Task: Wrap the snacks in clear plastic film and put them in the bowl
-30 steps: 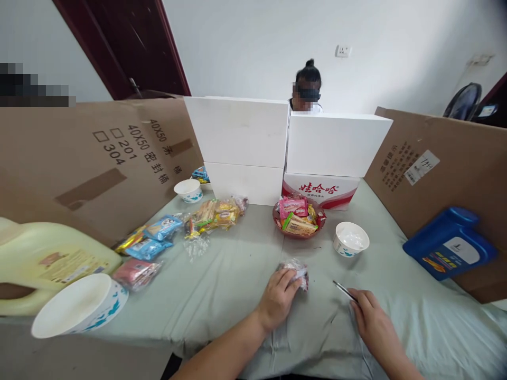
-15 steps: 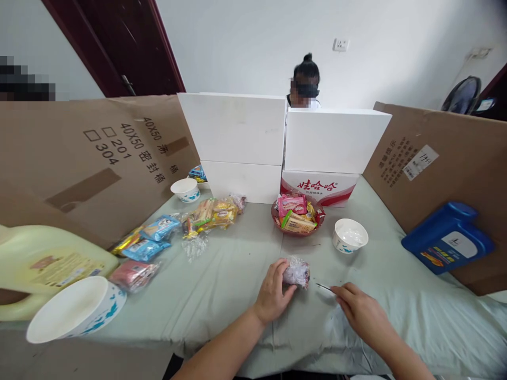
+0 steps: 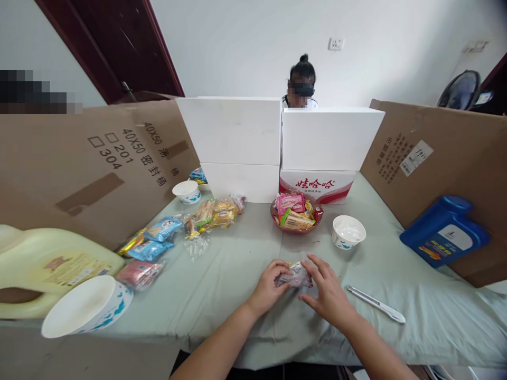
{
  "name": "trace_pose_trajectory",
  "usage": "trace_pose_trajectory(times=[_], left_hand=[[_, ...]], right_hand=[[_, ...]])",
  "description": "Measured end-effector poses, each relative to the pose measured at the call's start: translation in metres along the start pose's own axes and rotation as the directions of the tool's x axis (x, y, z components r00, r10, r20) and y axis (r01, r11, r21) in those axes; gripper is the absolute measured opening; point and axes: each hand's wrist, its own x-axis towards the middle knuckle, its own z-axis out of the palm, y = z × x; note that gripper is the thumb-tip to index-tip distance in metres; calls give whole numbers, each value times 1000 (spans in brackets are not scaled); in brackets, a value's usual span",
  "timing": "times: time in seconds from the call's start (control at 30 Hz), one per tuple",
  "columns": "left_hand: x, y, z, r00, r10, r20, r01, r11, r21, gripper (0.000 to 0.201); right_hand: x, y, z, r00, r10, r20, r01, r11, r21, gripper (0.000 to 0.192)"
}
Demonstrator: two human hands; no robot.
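Observation:
A small snack packet in crinkled clear plastic (image 3: 295, 275) lies on the cloth in front of me. My left hand (image 3: 268, 289) grips its left end, thumb and fingers closed around it. At the packet's right side is my right hand (image 3: 328, 293), its thumb and fingers apart; whether a fingertip touches the plastic I cannot tell. To the right of that hand a white utility knife (image 3: 376, 304) rests on the cloth with its tip pointing away from me. Beyond the packet stands a reddish bowl (image 3: 297, 229) filled with wrapped snacks, beside a small white bowl (image 3: 344, 244) containing clear plastic.
Snack packs (image 3: 216, 214) and blue packets (image 3: 152, 248) lie at left, near a large white bowl (image 3: 114, 309) and a pale yellow jug (image 3: 59, 264). A blue bottle (image 3: 446, 232) leans at right. White boxes (image 3: 237, 132) and cardboard walls surround the table; a person sits behind.
The utility knife has left my right hand and now lies on the cloth at right. That hand has moved left to the packet, which my left hand still holds.

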Motion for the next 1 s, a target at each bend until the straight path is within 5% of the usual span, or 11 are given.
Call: trace_pose_trajectory(times=[0.07,0.2,0.33,0.43,0.53,0.63,0.73,0.83,0.9,1.0], left_hand=[[-8,-5,-13,995,-79,-67,77,997,-26,10],[-36,-22,-44,925,-247,-290,256,967,-6,15],[-54,-14,-64,840,68,-539,137,933,332,15],[-46,11,-60,907,305,-290,-107,833,542,19],[-29,34,-45,955,293,50,-256,728,636,35],[-26,46,-32,950,244,196,-311,671,673,24],[-50,51,-25,927,204,316,-370,643,670,21],[-82,53,-24,876,106,471,-416,660,625,19],[-93,53,-24,870,37,491,-371,705,604,21],[-87,47,-27,943,-70,324,-173,731,661,17]], right_hand=[[3,8,4,1000,31,3,-31,998,54,24],[-21,45,-2,977,198,-77,-192,978,85,17],[-43,58,-14,936,275,-220,-272,961,44,19],[-39,37,-18,907,279,-316,-273,960,62,21],[-24,4,-17,960,224,-170,-202,970,136,27],[-19,-23,-12,989,84,125,-99,989,114,41],[-33,-37,-8,936,-29,351,24,1000,18,29],[-55,-41,-6,895,-97,435,132,990,-51,24],[-65,-41,-5,892,-109,439,150,987,-61,15],[-64,-34,-1,910,3,414,44,994,-103,15]])
